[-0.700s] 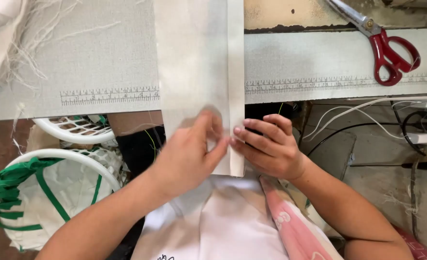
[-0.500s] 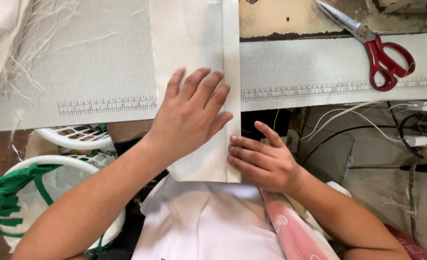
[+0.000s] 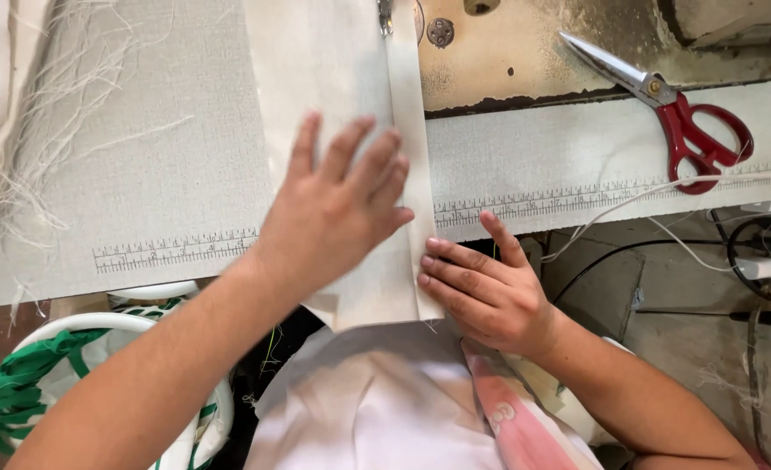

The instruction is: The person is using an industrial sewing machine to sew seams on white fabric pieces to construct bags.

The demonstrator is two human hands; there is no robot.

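A long strip of cream fabric (image 3: pixel 316 61) runs down the middle of the sewing table (image 3: pixel 124 218), with a folded band along its right edge (image 3: pixel 407 130). My left hand (image 3: pixel 338 209) lies flat on the fabric, fingers spread, pressing it onto the table. My right hand (image 3: pixel 481 292) rests at the fabric's lower right corner, fingertips touching the folded edge where it hangs over the table's front. The strip's far end reaches the sewing machine's needle area (image 3: pixel 385 17).
Red-handled scissors (image 3: pixel 681 117) lie at the right on the machine bed (image 3: pixel 525 52). Loose threads (image 3: pixel 46 113) trail at the left. White baskets with green cloth (image 3: pixel 29 383) stand below left. Cables (image 3: pixel 734 252) hang at the right.
My left hand has gone from pinching the fabric's lower end to lying flat higher up on it. The fabric has slid forward across the table. My right hand stays at the lower right edge.
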